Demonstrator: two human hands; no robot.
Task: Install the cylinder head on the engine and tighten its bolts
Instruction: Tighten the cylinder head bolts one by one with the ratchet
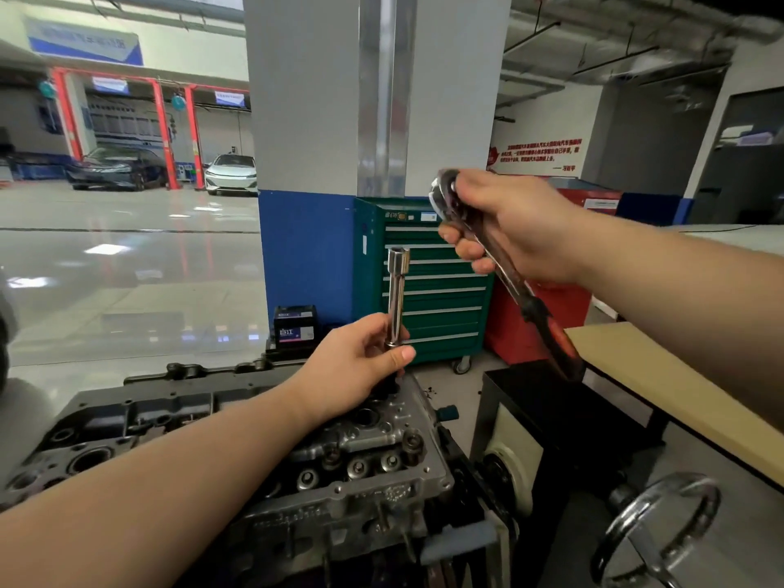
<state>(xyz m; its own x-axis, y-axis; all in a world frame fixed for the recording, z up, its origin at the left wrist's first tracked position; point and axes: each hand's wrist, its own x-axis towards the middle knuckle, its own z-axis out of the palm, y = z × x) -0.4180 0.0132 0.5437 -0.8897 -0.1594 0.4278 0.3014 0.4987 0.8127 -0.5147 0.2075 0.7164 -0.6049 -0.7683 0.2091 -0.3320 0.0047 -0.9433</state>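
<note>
socket and ratchet apart, head seated below

the cylinder head (pixel 365 456) sits on the engine (pixel 127 422), low in view and right under the left grip. it looks like a heavy, rigid casting, not something to shift by hand now; the bolts down in its wells are what take the tool.

the long socket (pixel 397 290) stands upright, its lower end pinched by the left hand (pixel 360 367) between thumb and curled fingers. polished steel, stiff, likely slick, so the low hold near the base is sensible, leaving the open top end free.

above and to the right of that grip, well apart from it, the right hand (pixel 509 222) is clenched round the ratchet wrench (pixel 500 265) just behind its chrome head, the dark and orange handle trailing down toward the person. for torque, the hold probably belongs further down on that handle.

beyond both grips stands a green tool cabinet (pixel 432 282).
</note>
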